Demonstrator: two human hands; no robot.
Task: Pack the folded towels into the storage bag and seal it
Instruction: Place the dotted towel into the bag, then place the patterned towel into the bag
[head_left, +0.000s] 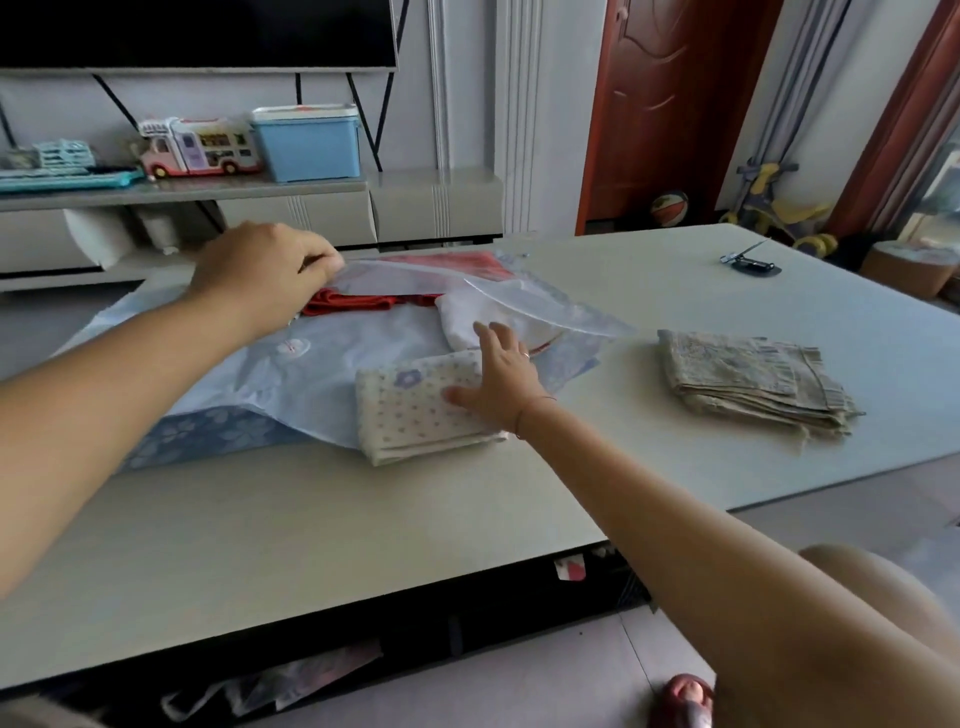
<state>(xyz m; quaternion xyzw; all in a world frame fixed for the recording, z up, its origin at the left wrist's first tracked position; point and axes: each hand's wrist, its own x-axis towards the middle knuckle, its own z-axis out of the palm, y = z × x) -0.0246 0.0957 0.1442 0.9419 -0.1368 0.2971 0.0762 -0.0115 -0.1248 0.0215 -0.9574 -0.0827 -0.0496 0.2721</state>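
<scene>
A pale blue storage bag (332, 358) lies flat on the table, its clear upper flap (415, 278) lifted at the far edge. My left hand (265, 273) pinches that flap and holds the mouth open. Inside the mouth lie a red towel (363, 301) and a white towel (462, 319). A folded cream towel with purple dots (410, 415) rests on the bag's near side, and my right hand (498, 379) lies flat on its right end with fingers spread. A folded grey-beige towel (748, 382) sits apart on the table to the right.
The grey-white table (363, 530) runs to a near edge just in front of me. A black folding knife (750, 262) lies at the far right. Behind stand a TV cabinet with a blue box (309, 143) and a toy bus (200, 148).
</scene>
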